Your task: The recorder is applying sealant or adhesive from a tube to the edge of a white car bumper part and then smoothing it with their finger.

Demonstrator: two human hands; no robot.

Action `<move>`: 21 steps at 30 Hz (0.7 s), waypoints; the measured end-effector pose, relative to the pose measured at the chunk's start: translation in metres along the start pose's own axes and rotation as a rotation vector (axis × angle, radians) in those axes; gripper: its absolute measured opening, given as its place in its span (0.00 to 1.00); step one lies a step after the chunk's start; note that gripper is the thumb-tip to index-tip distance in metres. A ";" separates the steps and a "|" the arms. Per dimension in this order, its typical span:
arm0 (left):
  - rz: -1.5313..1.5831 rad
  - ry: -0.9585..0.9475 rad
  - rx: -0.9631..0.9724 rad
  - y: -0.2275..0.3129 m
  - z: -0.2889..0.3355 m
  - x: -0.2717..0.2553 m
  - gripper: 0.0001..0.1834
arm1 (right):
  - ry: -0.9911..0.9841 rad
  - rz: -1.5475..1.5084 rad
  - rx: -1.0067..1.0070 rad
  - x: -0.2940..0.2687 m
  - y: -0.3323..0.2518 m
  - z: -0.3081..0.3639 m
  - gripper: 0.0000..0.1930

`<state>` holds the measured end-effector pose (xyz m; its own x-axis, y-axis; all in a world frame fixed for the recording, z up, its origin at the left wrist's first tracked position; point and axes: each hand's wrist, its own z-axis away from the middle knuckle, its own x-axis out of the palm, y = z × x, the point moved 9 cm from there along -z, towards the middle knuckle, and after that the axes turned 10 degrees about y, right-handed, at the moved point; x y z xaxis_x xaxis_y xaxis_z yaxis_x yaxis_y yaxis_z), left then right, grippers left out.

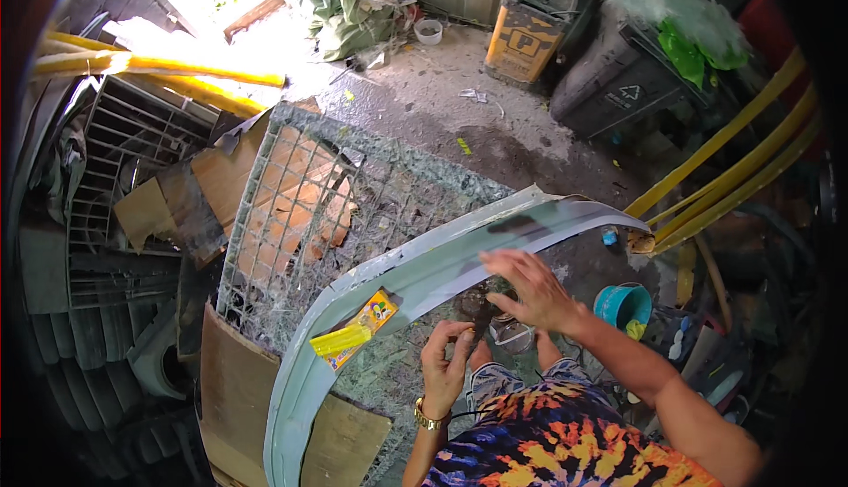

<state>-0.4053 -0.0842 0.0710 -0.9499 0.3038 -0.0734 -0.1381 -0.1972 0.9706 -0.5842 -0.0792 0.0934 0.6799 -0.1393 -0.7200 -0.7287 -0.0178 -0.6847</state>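
A long, curved grey-green panel (426,279) with darker patches arches across the wire mesh stand in front of me. On its left part lie a yellow printed packet (380,308) and a bright yellow strip-like piece (341,340). My left hand (446,359), with a gold watch on its wrist, is closed in a pinch beside the panel's inner edge; anything between the fingertips is too small to make out. Held over that edge, farther right, my right hand (534,293) has its fingers stretched out and apart, slightly blurred, with nothing seen in it.
Beneath the panel is a crusted wire mesh stand (265,213) with cardboard (296,196) in it. A teal bucket (623,303) stands at my right. Yellow hoses (751,143) hang at the right. Farther off are a dark bin (609,72) and an orange-yellow box (523,41).
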 end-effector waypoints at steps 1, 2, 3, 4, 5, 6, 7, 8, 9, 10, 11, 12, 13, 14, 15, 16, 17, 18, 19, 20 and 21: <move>-0.009 -0.002 0.007 0.002 0.001 0.000 0.04 | 0.006 0.088 -0.060 0.003 -0.003 -0.017 0.30; -0.018 -0.004 0.013 0.004 0.001 0.000 0.04 | 0.001 0.081 -0.065 0.009 0.002 -0.029 0.30; -0.019 -0.003 0.012 0.006 0.000 -0.001 0.04 | -0.065 0.100 -0.117 0.022 0.007 -0.037 0.33; -0.038 0.004 0.008 0.008 -0.001 -0.003 0.05 | -0.130 0.118 -0.169 0.034 0.007 -0.043 0.36; -0.056 0.010 0.004 0.008 -0.002 -0.005 0.06 | -0.211 0.137 -0.170 0.044 0.009 -0.048 0.39; -0.057 0.016 0.001 0.005 -0.002 -0.007 0.06 | -0.215 0.134 -0.173 0.050 0.008 -0.052 0.39; -0.057 0.023 -0.021 0.000 -0.002 -0.010 0.06 | -0.220 0.122 -0.191 0.055 0.006 -0.055 0.39; -0.055 0.030 -0.042 -0.003 -0.002 -0.012 0.06 | -0.223 0.113 -0.208 0.060 0.004 -0.057 0.39; -0.054 0.033 -0.045 -0.003 -0.003 -0.014 0.06 | -0.227 0.111 -0.210 0.065 0.004 -0.059 0.39; -0.075 0.027 -0.013 0.001 -0.005 -0.015 0.06 | -0.235 0.115 -0.226 0.069 0.002 -0.060 0.39; -0.096 0.020 0.019 0.005 -0.007 -0.015 0.06 | -0.242 0.120 -0.242 0.071 0.001 -0.061 0.39; -0.094 0.022 0.018 0.005 -0.008 -0.016 0.06 | -0.245 0.121 -0.243 0.072 0.002 -0.062 0.39; -0.096 0.022 0.024 0.006 -0.008 -0.017 0.06 | -0.208 0.148 -0.201 0.069 0.007 -0.065 0.38; -0.098 0.021 0.029 0.008 -0.009 -0.017 0.06 | -0.171 0.175 -0.158 0.064 0.012 -0.067 0.38; -0.096 0.023 0.029 0.008 -0.009 -0.019 0.06 | -0.173 0.176 -0.160 0.061 0.015 -0.066 0.38; -0.092 0.028 0.039 0.012 -0.009 -0.020 0.06 | -0.095 0.161 -0.138 0.046 0.019 -0.066 0.37; -0.088 0.031 0.049 0.013 -0.008 -0.021 0.06 | -0.017 0.148 -0.115 0.030 0.023 -0.063 0.36; -0.084 0.029 0.048 0.013 -0.006 -0.021 0.06 | -0.019 0.152 -0.114 0.018 0.020 -0.056 0.36; -0.085 0.024 0.031 0.011 -0.005 -0.022 0.06 | 0.020 0.021 0.013 0.000 0.021 -0.049 0.34; -0.085 0.014 0.011 0.007 -0.003 -0.021 0.06 | 0.057 -0.107 0.145 -0.011 0.027 -0.037 0.33; -0.074 -0.004 0.012 0.006 -0.004 -0.016 0.06 | 0.066 -0.091 0.157 -0.020 0.026 -0.021 0.33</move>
<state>-0.3922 -0.0936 0.0772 -0.9360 0.3210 -0.1446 -0.2049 -0.1629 0.9651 -0.6185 -0.0979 0.0918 0.7321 -0.2085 -0.6485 -0.6387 0.1205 -0.7599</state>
